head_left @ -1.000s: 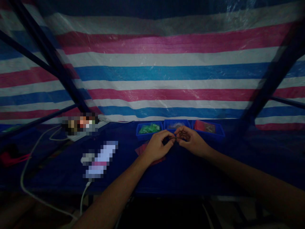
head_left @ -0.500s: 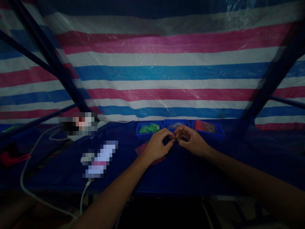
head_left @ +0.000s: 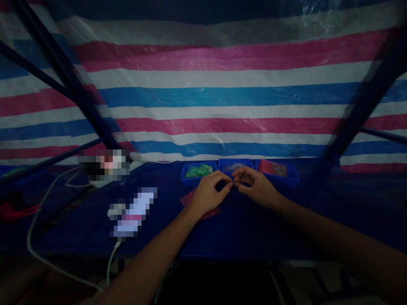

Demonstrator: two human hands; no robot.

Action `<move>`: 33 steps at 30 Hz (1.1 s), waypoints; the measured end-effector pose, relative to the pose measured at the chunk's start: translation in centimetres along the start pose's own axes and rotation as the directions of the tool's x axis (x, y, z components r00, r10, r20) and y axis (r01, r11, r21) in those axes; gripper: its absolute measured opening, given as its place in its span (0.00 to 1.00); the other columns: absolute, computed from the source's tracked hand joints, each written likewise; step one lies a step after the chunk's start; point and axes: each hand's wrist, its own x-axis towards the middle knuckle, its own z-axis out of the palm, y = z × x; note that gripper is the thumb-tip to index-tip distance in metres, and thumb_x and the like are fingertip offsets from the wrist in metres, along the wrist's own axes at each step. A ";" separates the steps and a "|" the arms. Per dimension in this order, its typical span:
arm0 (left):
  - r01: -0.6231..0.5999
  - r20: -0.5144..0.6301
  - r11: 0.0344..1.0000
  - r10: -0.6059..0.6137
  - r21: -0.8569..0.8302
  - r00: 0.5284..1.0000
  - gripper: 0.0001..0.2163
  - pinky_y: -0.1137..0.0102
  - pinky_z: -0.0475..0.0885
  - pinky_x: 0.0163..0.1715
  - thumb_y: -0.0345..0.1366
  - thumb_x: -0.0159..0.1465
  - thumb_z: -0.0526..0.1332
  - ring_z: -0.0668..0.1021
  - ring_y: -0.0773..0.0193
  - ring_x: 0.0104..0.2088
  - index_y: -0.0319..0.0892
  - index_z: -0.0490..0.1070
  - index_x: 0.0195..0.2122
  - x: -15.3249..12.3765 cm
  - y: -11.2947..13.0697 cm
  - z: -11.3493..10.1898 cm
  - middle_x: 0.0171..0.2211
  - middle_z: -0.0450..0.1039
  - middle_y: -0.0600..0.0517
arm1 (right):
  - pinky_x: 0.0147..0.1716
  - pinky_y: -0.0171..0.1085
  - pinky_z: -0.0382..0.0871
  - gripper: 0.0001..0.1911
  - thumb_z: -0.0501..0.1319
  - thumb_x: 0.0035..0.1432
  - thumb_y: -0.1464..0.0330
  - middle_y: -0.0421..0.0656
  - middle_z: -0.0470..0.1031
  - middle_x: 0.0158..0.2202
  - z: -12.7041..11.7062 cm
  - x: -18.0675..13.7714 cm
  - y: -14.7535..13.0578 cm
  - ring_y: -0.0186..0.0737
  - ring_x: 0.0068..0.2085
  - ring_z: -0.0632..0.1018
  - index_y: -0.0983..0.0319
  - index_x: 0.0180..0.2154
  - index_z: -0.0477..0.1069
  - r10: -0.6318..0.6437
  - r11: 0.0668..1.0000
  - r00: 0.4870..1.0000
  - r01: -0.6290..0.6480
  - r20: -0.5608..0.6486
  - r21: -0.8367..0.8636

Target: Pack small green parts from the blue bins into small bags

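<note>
My left hand (head_left: 210, 192) and my right hand (head_left: 256, 186) meet fingertip to fingertip above the blue table, just in front of the bins. Both are closed in a pinch, thumb against forefinger. Something small and dark seems to sit between the fingertips, too small to name. Under my left hand lie reddish, see-through plastic bags (head_left: 188, 198), partly covered by it. Behind that hand a blue bin (head_left: 190, 182) holds small green packets (head_left: 199, 170). The middle blue bin (head_left: 224, 162) has clear plastic in it. Beyond my right hand, another blue bin (head_left: 292, 180) contains a red packet (head_left: 266, 166) and brownish pieces.
A blurred-out phone (head_left: 135, 214) with a white cable (head_left: 110, 258) lies on the table (head_left: 254, 237) at left. Behind it are a white power strip (head_left: 135, 165) and a pixelated object (head_left: 104, 165). Blue metal posts (head_left: 359, 110) flank a striped plastic sheet (head_left: 216, 97).
Hardly anything differs. The fingertips of both hands have shifted slightly while staying together in the same place; the bins and bags have not moved.
</note>
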 end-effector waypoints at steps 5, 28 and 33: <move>0.023 -0.038 1.000 -0.024 -0.007 0.999 0.04 0.64 0.72 0.40 0.34 0.69 0.62 0.78 0.61 0.38 0.43 0.76 0.38 0.0 0.0 -0.2 0.37 0.78 0.51 | 0.49 0.44 0.76 0.14 0.69 0.58 0.64 0.43 0.78 0.41 -0.2 -0.1 -0.3 0.41 0.43 0.81 0.58 0.46 0.74 0.046 0.999 0.999 -0.046 0.006 0.008; 0.023 -0.004 0.957 -0.023 0.290 1.000 0.08 0.59 0.75 0.50 0.32 0.69 0.60 0.80 0.57 0.45 0.44 0.77 0.46 -0.5 -2.4 -1.0 0.44 0.79 0.49 | 0.40 0.45 0.71 0.05 0.63 0.64 0.66 0.45 0.78 0.37 -6.1 2.0 0.2 0.46 0.38 0.77 0.57 0.40 0.77 -0.397 0.673 0.896 0.137 -0.199 -0.727; 0.088 -0.060 0.903 -0.069 0.421 0.996 0.10 0.60 0.74 0.53 0.33 0.71 0.58 0.80 0.57 0.49 0.45 0.76 0.49 -0.6 -2.5 -2.7 0.48 0.80 0.49 | 0.48 0.48 0.72 0.06 0.62 0.65 0.69 0.47 0.80 0.41 -6.4 2.6 1.6 0.50 0.45 0.78 0.59 0.42 0.78 -0.402 0.545 0.915 0.228 -0.013 -0.807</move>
